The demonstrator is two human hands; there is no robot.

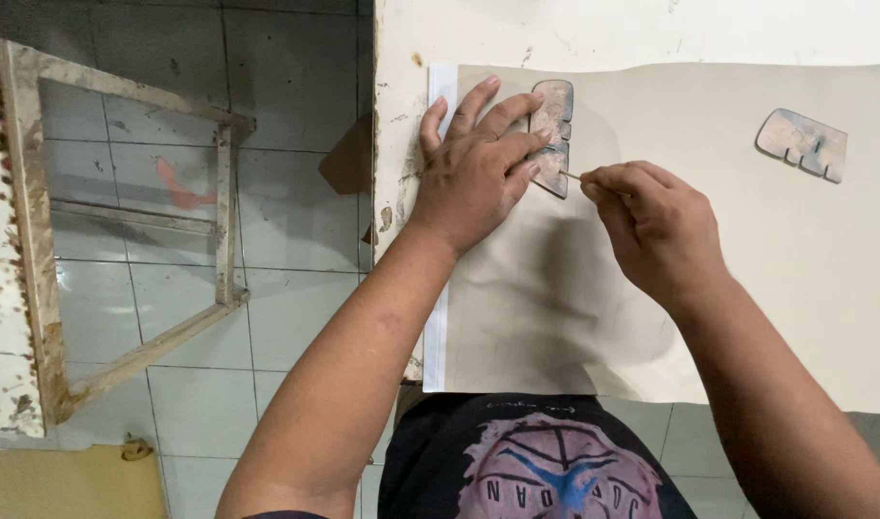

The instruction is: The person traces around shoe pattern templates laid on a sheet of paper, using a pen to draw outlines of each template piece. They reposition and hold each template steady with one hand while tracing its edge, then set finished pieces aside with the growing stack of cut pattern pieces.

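Now your left hand [473, 168] is pressing flat on a grey template [553, 135] while your right hand [651, 221] is pinching a thin stylus [572, 176] (another template [802, 144] is lying well apart on the beige sheet [747, 288]).

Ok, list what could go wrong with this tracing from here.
1. The template is held only by the left hand; if it slips, the traced outline would probably shift.
2. The thin marking tool in the right hand runs close to the left fingertips and could poke them.
3. The sheet overhangs the table edge and might slide.
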